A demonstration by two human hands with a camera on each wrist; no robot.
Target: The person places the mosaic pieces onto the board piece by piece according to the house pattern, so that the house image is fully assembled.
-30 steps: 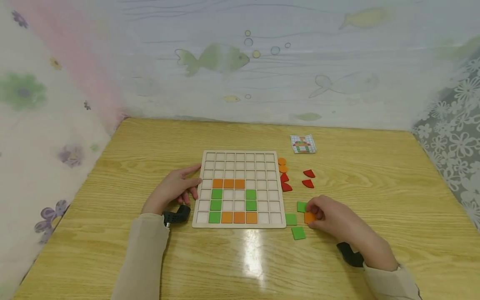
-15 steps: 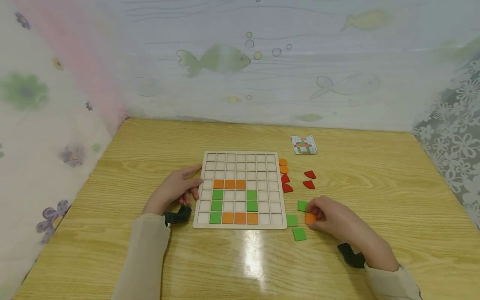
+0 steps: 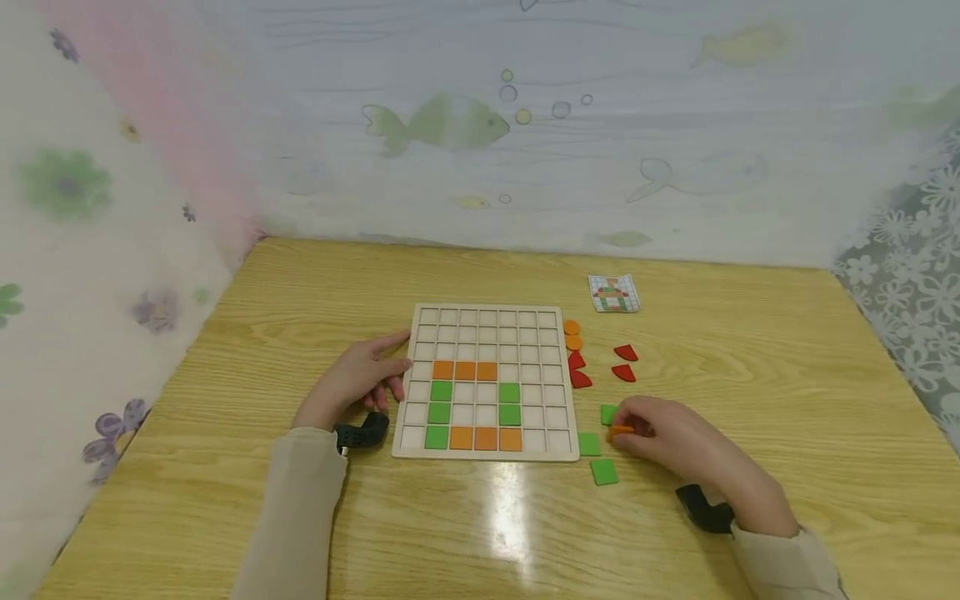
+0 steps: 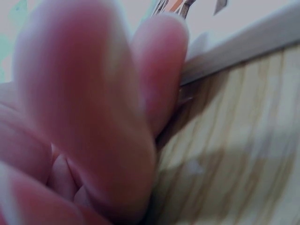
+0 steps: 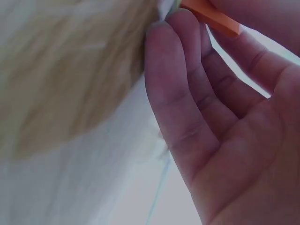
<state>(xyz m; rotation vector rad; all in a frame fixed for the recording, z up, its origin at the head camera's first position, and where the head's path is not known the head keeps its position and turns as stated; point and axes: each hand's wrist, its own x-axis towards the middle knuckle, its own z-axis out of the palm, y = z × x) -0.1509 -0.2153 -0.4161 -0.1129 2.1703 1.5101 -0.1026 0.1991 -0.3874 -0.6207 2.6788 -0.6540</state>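
Observation:
A pale wooden grid board [image 3: 529,326] lies on the table, with orange and green square tiles set in some of its cells. At its left edge, my left hand [image 3: 358,373] rests with index finger and thumb against the rim; the left wrist view shows fingertips close to the board's side [image 4: 225,58]. To the right of the board, my right hand [image 3: 663,429] pinches an orange square tile [image 3: 620,430] between thumb and fingers. In the right wrist view the orange tile [image 5: 213,18] shows edge-on. Green tiles [image 3: 604,472] lie around that hand.
Orange discs [image 3: 573,342] and red quarter-circle pieces [image 3: 581,379] sit along the board's right edge, with more red pieces [image 3: 624,373] farther right. A small printed pattern card [image 3: 613,293] lies behind them. A patterned wall cloth [image 3: 420,167] borders the table's back.
My right fingers have tilted the orange tile up from lying flat, so it now shows as a thin edge. The whole scene has shifted slightly right in view. My left hand stays at the board.

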